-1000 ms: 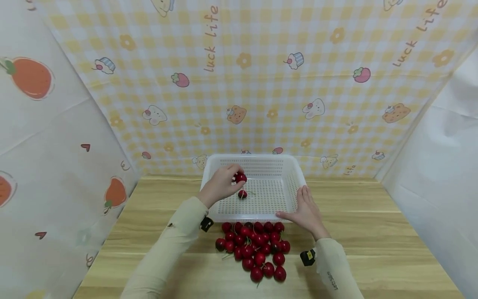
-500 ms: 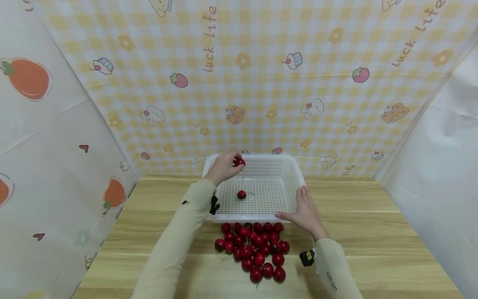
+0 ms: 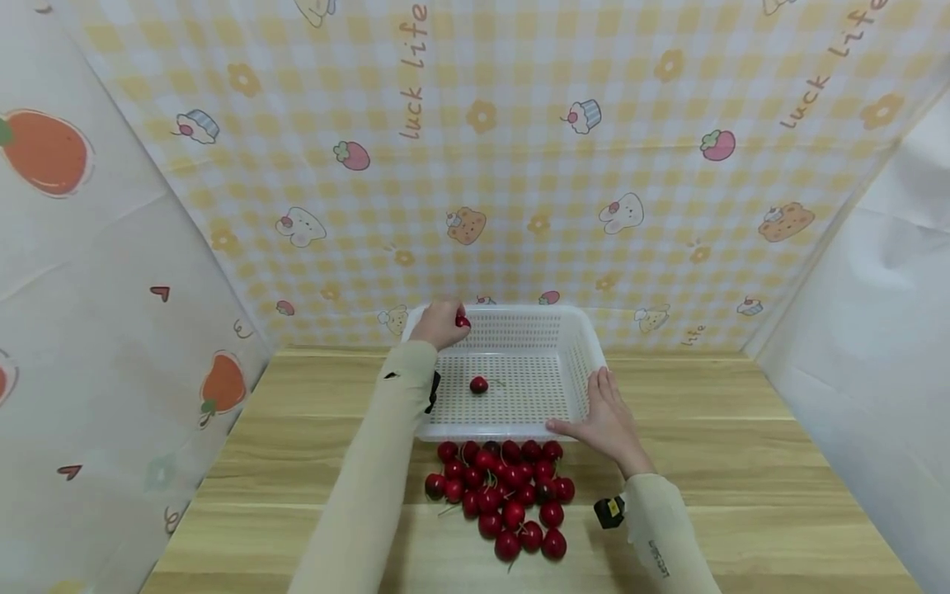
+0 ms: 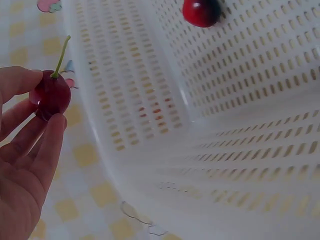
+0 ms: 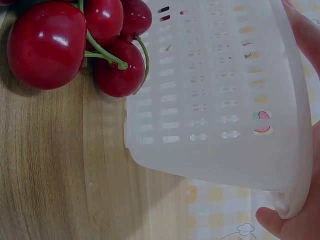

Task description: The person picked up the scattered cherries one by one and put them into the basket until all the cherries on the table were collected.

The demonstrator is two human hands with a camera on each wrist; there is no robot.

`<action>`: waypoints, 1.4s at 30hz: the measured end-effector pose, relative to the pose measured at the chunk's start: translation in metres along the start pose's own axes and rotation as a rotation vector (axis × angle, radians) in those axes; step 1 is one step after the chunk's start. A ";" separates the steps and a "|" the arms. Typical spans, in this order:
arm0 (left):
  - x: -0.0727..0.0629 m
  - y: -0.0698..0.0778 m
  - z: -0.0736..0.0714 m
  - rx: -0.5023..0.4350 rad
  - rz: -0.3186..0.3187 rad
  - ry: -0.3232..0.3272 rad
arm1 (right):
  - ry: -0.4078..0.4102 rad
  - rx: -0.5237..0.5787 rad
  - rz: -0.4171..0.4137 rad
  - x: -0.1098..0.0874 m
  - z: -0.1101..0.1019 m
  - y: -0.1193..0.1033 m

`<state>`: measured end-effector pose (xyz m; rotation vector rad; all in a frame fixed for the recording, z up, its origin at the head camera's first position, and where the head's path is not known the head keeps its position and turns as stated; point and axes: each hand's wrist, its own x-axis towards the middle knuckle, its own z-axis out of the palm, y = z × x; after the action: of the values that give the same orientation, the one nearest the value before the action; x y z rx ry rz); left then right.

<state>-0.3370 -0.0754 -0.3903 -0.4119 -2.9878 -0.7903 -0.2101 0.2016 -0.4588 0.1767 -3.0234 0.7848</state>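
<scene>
Cherry [image 4: 51, 95] in left hand [image 3: 438, 324], by basket [image 3: 505, 431]

Stemmed cherry pinched between thumb and fingertips, near the basket's far left corner. A second cherry [image 3: 478, 385] lies on the perforated floor inside. Right hand [image 3: 609, 422] rests on the near right corner, fingers extended, thumb on the near rim. Cherry pile [image 3: 490, 500] on the wooden bench [image 3: 705, 462], just in front. Backdrop: yellow checked cloth [image 3: 512, 181].

Soft light leaves white glints on the cherries [image 5: 47, 47] and faint shadows on the tabletop [image 5: 45, 160].
</scene>
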 end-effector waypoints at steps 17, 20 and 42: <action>0.000 0.000 0.018 0.043 -0.122 -0.098 | 0.010 0.019 0.005 -0.003 -0.002 -0.001; 0.000 0.001 0.021 0.029 -0.136 -0.112 | 0.010 0.014 0.004 -0.003 -0.002 -0.001; 0.011 -0.002 0.034 0.022 -0.097 -0.163 | 0.021 -0.007 0.002 0.001 0.002 0.002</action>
<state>-0.3465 -0.0582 -0.4200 -0.3485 -3.1861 -0.7662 -0.2116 0.2021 -0.4608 0.1649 -3.0065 0.7714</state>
